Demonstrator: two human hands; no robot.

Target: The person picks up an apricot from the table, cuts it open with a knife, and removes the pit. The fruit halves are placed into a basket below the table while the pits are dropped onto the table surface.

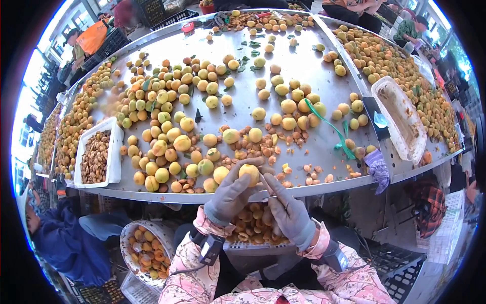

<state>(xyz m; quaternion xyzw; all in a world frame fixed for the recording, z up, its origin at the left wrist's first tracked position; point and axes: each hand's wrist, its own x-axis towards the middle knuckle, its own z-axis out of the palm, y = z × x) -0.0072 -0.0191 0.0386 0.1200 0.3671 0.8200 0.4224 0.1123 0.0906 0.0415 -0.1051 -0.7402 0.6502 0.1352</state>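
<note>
My left hand (230, 197), in a grey glove, is closed around a yellow apricot (249, 175) above the table's near edge. Close beside it, my right hand (291, 213), gloved too, pinches a small thin tool (266, 184) that looks like a knife, its tip near the fruit. Most of that tool is hidden by the fingers. Just beyond my hands lie a heap of brown pits (253, 154) and many whole apricots (167, 147). Beneath my hands, a crate of split apricots (250, 223) sits below the table edge.
A white tray of pits (96, 157) stands at the left on the metal table (228, 121). At the right are an empty white tray (400, 119), a purple glove (377, 169) and a green ribbon (324, 121). A bucket of apricots (149, 248) is low left. Other people sit around.
</note>
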